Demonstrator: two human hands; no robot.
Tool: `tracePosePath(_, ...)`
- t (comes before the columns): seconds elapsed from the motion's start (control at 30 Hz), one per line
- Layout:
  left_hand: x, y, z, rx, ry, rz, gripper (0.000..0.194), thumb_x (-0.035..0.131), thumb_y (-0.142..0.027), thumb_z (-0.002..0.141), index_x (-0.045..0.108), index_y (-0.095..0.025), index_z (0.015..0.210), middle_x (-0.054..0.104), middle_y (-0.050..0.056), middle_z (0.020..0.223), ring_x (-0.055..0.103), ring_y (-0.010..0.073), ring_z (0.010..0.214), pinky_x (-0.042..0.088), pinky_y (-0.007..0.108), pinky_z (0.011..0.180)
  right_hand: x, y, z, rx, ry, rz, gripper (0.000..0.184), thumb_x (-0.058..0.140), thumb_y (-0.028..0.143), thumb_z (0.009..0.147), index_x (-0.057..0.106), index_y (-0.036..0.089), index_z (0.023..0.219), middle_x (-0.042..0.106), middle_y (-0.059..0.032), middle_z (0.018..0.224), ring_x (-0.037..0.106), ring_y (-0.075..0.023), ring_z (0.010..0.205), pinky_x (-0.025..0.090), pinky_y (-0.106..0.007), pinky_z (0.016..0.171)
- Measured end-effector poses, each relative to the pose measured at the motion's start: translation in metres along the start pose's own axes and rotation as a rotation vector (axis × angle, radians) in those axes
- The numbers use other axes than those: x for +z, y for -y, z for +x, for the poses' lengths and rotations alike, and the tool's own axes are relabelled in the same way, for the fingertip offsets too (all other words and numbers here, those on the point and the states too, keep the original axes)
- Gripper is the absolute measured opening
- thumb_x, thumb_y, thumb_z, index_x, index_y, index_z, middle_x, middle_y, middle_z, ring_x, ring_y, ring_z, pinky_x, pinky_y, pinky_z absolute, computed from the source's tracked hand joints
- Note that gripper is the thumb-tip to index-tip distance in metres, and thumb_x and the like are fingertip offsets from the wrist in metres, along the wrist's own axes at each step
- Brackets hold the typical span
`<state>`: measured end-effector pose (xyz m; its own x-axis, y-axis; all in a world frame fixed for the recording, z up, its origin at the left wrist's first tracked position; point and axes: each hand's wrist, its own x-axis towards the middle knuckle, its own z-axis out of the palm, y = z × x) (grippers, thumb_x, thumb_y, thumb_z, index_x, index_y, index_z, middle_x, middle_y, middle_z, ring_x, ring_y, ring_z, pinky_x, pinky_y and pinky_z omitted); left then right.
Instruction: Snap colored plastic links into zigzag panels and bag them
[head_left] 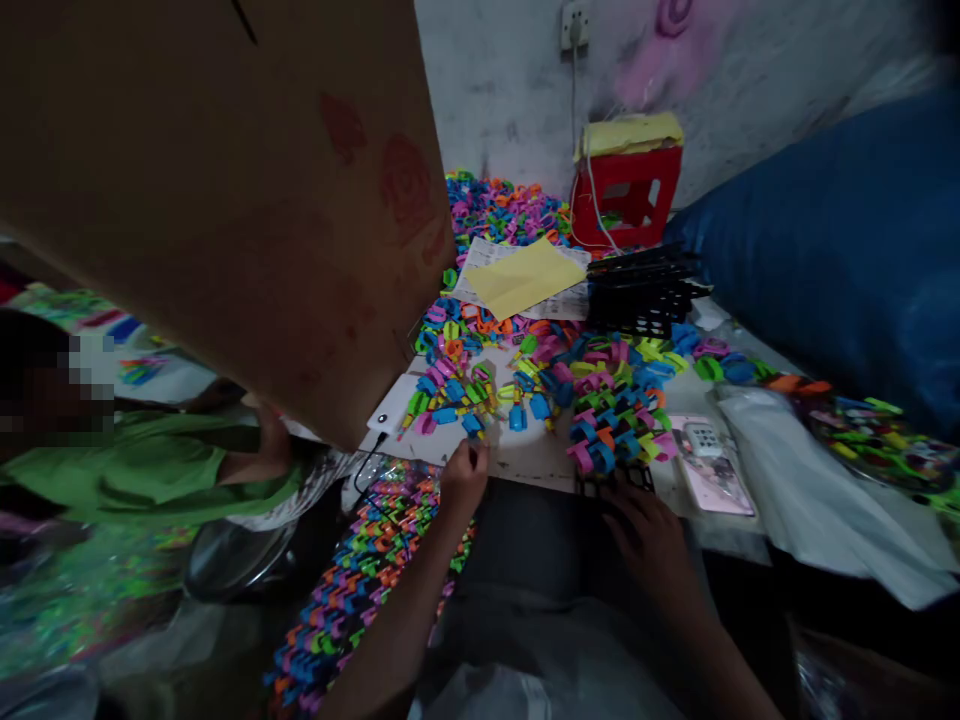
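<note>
My left hand [466, 474] is closed at the table's front edge, its fingers curled together; what they hold, if anything, is too small to make out. Just beyond it lies a loose group of small blue plastic pieces [517, 416] with yellow and red ends. My right hand [639, 512] grips the near end of a black grid rack [592, 486], fingers over its edge in dim light. Rows of curved plastic pieces [611, 425] in pink, blue, green and orange stand on that rack, looking like toy watch bands.
A large cardboard box [247, 200] rises at left. Black racks [645, 290] and yellow paper [525, 277] lie farther back, before a heap of coloured pieces [510, 210]. A pink phone [716, 470] and white bag [817, 490] are at right. A person in green [150, 465] sits left.
</note>
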<state>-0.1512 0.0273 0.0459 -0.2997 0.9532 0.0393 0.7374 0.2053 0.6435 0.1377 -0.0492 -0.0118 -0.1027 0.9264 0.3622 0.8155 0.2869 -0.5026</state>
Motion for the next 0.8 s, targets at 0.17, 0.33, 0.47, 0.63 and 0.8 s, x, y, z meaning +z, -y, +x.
tracePosePath(0.17, -0.001, -0.003, 0.031, -0.112, 0.335, -0.092, 0.039, 0.050, -0.052, 0.085, 0.062, -0.019, 0.068, 0.066, 0.004, 0.059, 0.062, 0.0203, 0.055, 0.044, 0.029, 0.059, 0.012, -0.003, 0.005, -0.036, 0.016, -0.046, 0.029, 0.050, 0.033, 0.091, 0.068, 0.025, 0.113, 0.058, -0.0099, 0.132, 0.052, -0.0279, 0.121, 0.041, -0.051, 0.102)
tracePosePath(0.33, 0.012, -0.005, 0.000, -0.050, 0.413, -0.244, 0.033, 0.046, -0.046, 0.089, 0.059, -0.017, 0.079, 0.068, 0.002, 0.065, 0.061, 0.0147, 0.053, 0.046, 0.024, 0.054, -0.001, 0.015, 0.001, 0.081, -0.082, 0.127, 0.028, 0.051, 0.038, 0.090, 0.070, 0.024, 0.105, 0.066, -0.0115, 0.113, 0.058, -0.0280, 0.110, 0.043, -0.051, 0.099)
tracePosePath(0.47, 0.011, -0.013, -0.057, 0.279, 0.489, -0.192, 0.023, 0.061, -0.043, 0.082, 0.061, -0.020, 0.080, 0.068, 0.000, 0.070, 0.063, 0.0158, 0.066, 0.045, 0.025, 0.061, -0.007, 0.051, -0.008, 0.290, 0.088, 0.522, 0.040, 0.057, 0.047, 0.085, 0.065, 0.022, 0.114, 0.070, -0.0091, 0.093, 0.066, -0.0231, 0.083, 0.055, -0.037, 0.077)
tracePosePath(0.63, 0.011, -0.044, -0.080, 0.597, 0.643, -0.122, 0.012, 0.066, -0.030, 0.083, 0.064, -0.024, 0.093, 0.071, -0.001, 0.084, 0.065, 0.0155, 0.072, 0.046, 0.025, 0.064, -0.009, 0.063, 0.000, 0.491, 0.221, 0.857, 0.044, 0.061, 0.056, 0.079, 0.070, 0.019, 0.100, 0.074, -0.0092, 0.093, 0.069, -0.0253, 0.086, 0.056, -0.037, 0.077)
tracePosePath(0.8, 0.014, -0.078, -0.050, 0.764, 0.214, -0.118, 0.012, 0.059, -0.031, 0.088, 0.063, -0.023, 0.096, 0.066, 0.005, 0.093, 0.062, 0.0204, 0.094, 0.047, 0.035, 0.087, -0.024, 0.023, 0.029, 0.539, 0.030, 0.654, 0.042, 0.061, 0.056, 0.078, 0.070, 0.018, 0.095, 0.074, -0.0099, 0.093, 0.068, -0.0260, 0.089, 0.053, -0.041, 0.084)
